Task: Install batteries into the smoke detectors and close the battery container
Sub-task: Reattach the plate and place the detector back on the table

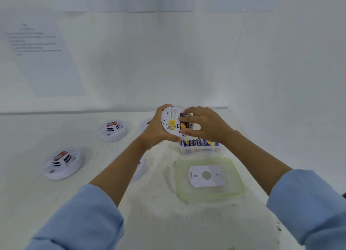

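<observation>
Blue sleeves (80, 218) come in closest, and past them both hands meet above the table (153, 221). The left hand (155, 131) clasps a smoke detector (171, 122) round its rim, underside turned up. The right hand (204, 126) pinches a battery (182, 125) between finger and thumb, at the open bay on the right of that clasp. Just beneath the grip sits the clear box (198, 150) of spare batteries (196, 143). Its green-edged lid (237, 178) lies off, nearer the person, with a white plate (206, 175) on it. A second detector (112, 130) and a third detector (63, 163) rest well to the left of the grip.

I'd judge the smoke detector to be light, hard, smooth plastic, best held by the rim as it is. The battery looks small, stiff and slick, so I'd pinch it across the middle, then press the ends home.
</observation>
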A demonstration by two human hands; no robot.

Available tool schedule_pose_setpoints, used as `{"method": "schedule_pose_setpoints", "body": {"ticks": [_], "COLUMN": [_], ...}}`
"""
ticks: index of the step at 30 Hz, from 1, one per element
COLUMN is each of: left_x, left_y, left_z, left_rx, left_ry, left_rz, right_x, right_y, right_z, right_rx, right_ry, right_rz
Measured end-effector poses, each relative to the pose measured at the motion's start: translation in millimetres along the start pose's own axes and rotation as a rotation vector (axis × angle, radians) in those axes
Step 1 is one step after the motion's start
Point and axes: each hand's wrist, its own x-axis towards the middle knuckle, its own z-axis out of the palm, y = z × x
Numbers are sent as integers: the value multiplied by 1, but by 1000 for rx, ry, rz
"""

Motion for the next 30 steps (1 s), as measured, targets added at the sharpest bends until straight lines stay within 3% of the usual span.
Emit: {"method": "schedule_pose_setpoints", "body": {"ticks": [5, 15, 20, 22, 27, 30], "left_x": [6, 10, 9, 10, 12, 14], "left_y": [2, -6, -10, -10, -9, -8], "left_z": [0, 0, -3, -2, 4, 9], "left_rx": [4, 19, 40, 40, 40, 20], "left_ry": [28, 82, 106, 107, 95, 86], "left_rz": [11, 6, 18, 22, 37, 53], "right_x": [3, 6, -11, -13, 2, 13], "right_y": [-1, 17, 37, 36, 26, 14], "right_z": [3, -10, -2, 3, 0, 3], "right_rx": [170, 735, 556, 576, 673, 551], "right_ry": [18, 25, -397, -436, -31, 22], "right_rz": [99, 372, 481, 478, 499, 459]}}
